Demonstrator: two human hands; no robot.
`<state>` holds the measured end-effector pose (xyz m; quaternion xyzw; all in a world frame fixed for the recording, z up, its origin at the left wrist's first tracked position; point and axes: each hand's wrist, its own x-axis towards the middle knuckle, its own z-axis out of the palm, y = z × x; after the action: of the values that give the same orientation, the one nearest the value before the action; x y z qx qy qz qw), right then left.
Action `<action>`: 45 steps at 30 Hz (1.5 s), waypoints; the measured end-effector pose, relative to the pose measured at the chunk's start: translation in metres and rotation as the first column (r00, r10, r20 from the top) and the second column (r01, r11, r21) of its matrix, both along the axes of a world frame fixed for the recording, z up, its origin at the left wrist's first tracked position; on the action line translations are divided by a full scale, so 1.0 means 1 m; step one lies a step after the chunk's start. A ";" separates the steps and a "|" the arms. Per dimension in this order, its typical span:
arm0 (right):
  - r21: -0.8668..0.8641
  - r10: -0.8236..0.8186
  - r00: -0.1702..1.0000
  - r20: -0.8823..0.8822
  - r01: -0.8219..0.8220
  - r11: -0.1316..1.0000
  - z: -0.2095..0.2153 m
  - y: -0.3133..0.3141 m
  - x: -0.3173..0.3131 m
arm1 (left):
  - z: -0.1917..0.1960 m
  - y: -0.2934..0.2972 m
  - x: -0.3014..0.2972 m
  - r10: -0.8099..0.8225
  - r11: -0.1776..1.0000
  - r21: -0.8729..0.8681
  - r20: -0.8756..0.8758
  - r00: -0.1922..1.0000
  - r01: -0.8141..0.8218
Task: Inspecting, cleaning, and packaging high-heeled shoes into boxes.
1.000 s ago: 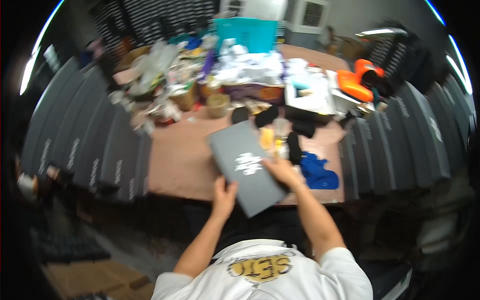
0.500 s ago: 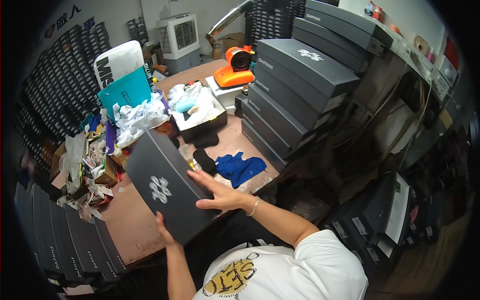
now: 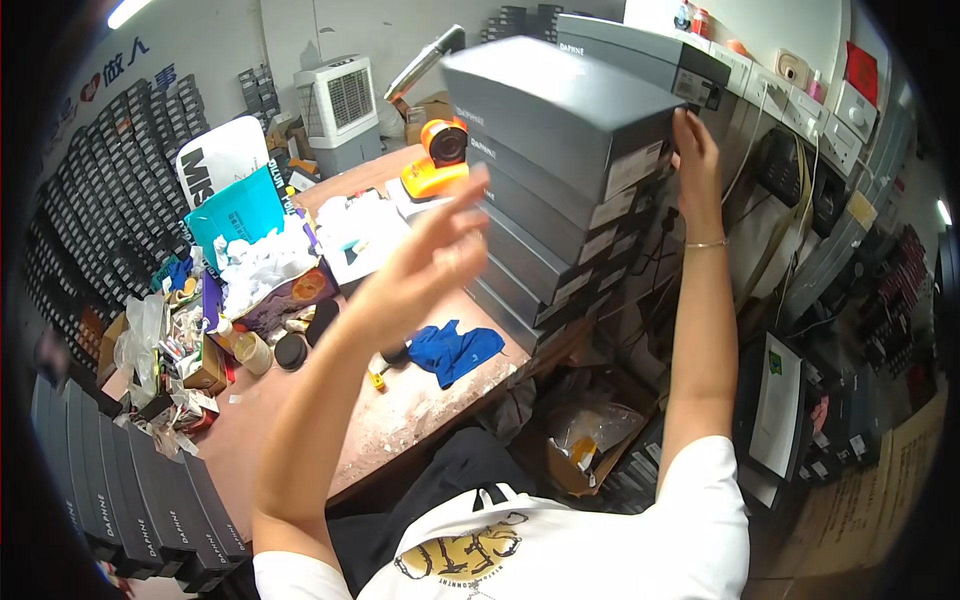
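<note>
A dark grey shoe box [image 3: 560, 85] tops the tall stack of like boxes [image 3: 530, 262] on the table's right side. My right hand [image 3: 697, 155] is at the right end of that top box, its fingers bent against the corner. My left hand [image 3: 435, 255] is raised in front of the stack's left side, slightly blurred. Its fingers are stretched out, and nothing shows in them. Whether its fingertips touch the boxes, I cannot tell.
A crumpled blue cloth [image 3: 455, 352] lies on the pinkish table [image 3: 250, 430]. White paper fills a purple box [image 3: 320, 285]; an orange device [image 3: 440, 165] stands behind. More grey boxes [image 3: 150, 490] line the near left. A carton with plastic bags [image 3: 600, 430] sits below the table's right edge.
The shoe box has gone from in front of me to the top of the right-hand stack. My left hand has come off it; my right hand has moved up and right with it.
</note>
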<state>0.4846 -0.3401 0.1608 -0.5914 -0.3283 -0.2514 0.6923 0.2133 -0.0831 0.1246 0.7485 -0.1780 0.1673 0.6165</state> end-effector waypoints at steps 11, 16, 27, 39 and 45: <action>-0.807 0.699 0.604 -0.383 -0.587 0.066 -0.251 0.120 -0.192 | -0.358 0.008 -0.214 0.543 0.838 0.484 -0.691 0.478 -0.253; -0.842 0.350 0.796 -0.494 -0.339 -0.419 -0.389 0.121 -0.238 | -0.496 -0.006 -0.207 0.483 0.791 0.260 -0.821 0.304 -0.553; -0.821 0.554 0.610 -0.567 -0.469 -0.324 -0.467 0.148 -0.232 | -0.429 -0.044 -0.234 0.597 0.802 0.416 -0.541 0.593 -0.429; -0.768 0.728 0.259 -0.635 -0.312 -0.559 -0.334 0.121 -0.262 | -0.453 -0.072 -0.264 0.783 0.602 0.602 -0.317 0.535 -0.525; -0.525 0.430 0.309 -0.849 -0.395 -0.753 -0.348 0.155 -0.265 | -0.460 -0.050 -0.258 0.802 -0.022 0.149 -0.587 -0.107 -0.989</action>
<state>0.2198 -0.1849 -0.1870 -0.5161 -0.6542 0.5510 -0.0441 -0.0443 -0.1332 -0.3357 0.5449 0.5989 0.3652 0.4594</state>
